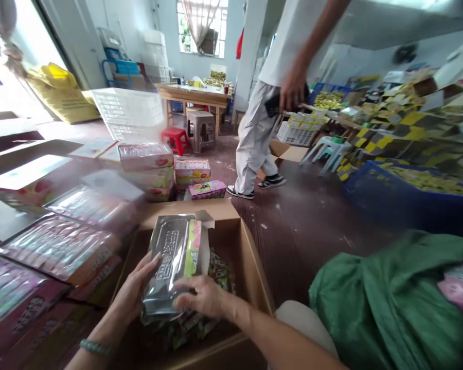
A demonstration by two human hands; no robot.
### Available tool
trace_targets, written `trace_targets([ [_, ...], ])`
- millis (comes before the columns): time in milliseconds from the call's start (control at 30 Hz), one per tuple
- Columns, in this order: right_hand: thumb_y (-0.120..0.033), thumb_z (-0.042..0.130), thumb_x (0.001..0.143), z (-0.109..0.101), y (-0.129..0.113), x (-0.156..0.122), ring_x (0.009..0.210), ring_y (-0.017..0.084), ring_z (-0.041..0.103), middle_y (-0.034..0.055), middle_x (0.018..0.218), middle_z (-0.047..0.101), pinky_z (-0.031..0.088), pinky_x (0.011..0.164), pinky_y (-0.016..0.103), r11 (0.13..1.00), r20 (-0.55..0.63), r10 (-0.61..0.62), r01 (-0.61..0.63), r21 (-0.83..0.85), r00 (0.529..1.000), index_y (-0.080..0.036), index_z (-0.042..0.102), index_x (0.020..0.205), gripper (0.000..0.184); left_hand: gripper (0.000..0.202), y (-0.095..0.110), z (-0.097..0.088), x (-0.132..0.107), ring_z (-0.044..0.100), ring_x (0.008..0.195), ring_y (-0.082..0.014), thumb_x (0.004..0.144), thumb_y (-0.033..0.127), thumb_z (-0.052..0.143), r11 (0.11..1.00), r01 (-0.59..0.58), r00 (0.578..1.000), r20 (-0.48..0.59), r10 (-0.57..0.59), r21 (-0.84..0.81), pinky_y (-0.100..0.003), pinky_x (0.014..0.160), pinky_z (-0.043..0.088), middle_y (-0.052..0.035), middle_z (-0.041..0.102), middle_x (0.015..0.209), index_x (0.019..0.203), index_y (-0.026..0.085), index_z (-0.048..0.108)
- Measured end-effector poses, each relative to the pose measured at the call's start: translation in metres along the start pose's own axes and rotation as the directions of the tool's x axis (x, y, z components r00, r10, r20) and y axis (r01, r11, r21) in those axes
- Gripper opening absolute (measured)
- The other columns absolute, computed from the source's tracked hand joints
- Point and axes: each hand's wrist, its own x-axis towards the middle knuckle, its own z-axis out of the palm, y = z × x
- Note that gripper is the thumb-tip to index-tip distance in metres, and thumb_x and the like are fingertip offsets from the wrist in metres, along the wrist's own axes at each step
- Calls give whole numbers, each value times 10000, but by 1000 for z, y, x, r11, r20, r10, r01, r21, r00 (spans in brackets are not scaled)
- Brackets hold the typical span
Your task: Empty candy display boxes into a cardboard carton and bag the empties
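Note:
A clear plastic display box (170, 257) with embossed lettering and a green and pink printed card strip is tilted above an open cardboard carton (250, 246). My left hand (137, 285) grips the box along its left side, fingers on its clear face. At its lower right, my right hand (200, 295) has curled fingers against the box; they are slightly blurred. Below, inside the carton, lie many small green wrapped packets (219, 272). Whether packets are inside the box, I cannot make out.
Stacked packed display boxes (61, 246) stand at the left. Beyond the carton lies a purple box (207, 189). A person (254, 118) walks past ahead, a dark object in hand. To the right are a green sack (362, 293) and a blue crate (393, 205).

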Motion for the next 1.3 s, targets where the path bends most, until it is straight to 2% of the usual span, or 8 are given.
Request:
trace_targets([
  [200, -680, 785, 763, 16, -14, -18, 910, 252, 723, 52, 970, 791, 510, 867, 328, 922, -37, -128, 105, -374, 991, -221, 778, 1034, 533, 568, 17, 8, -11, 741, 719, -185, 874, 115, 657, 993, -12, 999, -49, 6, -120, -250, 622, 596, -60, 788, 988, 1431, 171, 559],
  [433, -102, 457, 970, 29, -47, -22, 719, 226, 599, 82, 768, 696, 398, 716, 358, 261, 205, -493, 369, -892, 845, -149, 702, 968, 249, 521, 21, 2, -14, 674, 606, -175, 944, 338, 649, 974, 49, 995, 97, -28, -220, -278, 610, 556, -84, 772, 912, 1413, 118, 587],
  [567, 4, 380, 888, -19, -51, -35, 876, 221, 635, 101, 959, 743, 431, 815, 349, 120, 125, -656, 267, -956, 744, -136, 700, 1095, 406, 702, 37, -2, -18, 678, 1087, -292, 878, 456, 737, 943, -312, 950, 37, 310, 114, -389, 970, 530, -154, 688, 1254, 1486, 169, 534],
  [633, -53, 399, 919, -71, -49, -40, 869, 246, 648, 127, 974, 753, 433, 826, 387, -31, 98, -706, 107, -994, 701, -118, 707, 1105, 366, 754, 60, -17, -22, 511, 1355, -336, 847, 424, 776, 755, -490, 784, -159, 600, 436, -427, 1153, 392, -162, 567, 1452, 1511, 189, 505],
  [733, -193, 396, 989, -150, -40, -44, 839, 328, 649, 164, 845, 740, 400, 795, 483, -147, -87, -749, -294, -944, 656, -113, 732, 1029, 348, 775, 97, -59, -35, 193, 1547, -389, 859, 434, 744, 564, -243, 393, -451, 801, 789, -505, 1263, 173, -158, 250, 1682, 1537, 193, 456],
  [833, -298, 395, 1010, -182, -15, -47, 936, 393, 636, 248, 982, 742, 411, 778, 521, -77, -260, -764, -483, -872, 590, -60, 706, 1154, 418, 852, 111, -106, -41, 70, 1550, -491, 855, 579, 684, 667, 121, 213, -675, 706, 735, -626, 1233, 134, -196, 54, 1720, 1555, 174, 418],
  [1033, -479, 453, 1002, -110, 61, -18, 931, 337, 674, 198, 1079, 744, 530, 735, 441, 190, -268, -682, -189, -963, 680, -136, 746, 1105, 463, 977, 89, -145, -21, 140, 1511, -555, 790, 801, 544, 662, 389, 342, -767, 542, 641, -697, 1143, 237, -279, 104, 1695, 1519, 152, 474],
  [1300, -392, 424, 976, -100, 107, 14, 825, 282, 738, 136, 979, 778, 612, 651, 365, 244, -155, -728, 41, -969, 668, -201, 815, 880, 445, 1216, 92, -149, -24, 438, 1315, -575, 666, 792, 637, 731, 428, 309, -846, 435, 532, -702, 1017, 344, -348, 301, 1572, 1624, 172, 219],
])
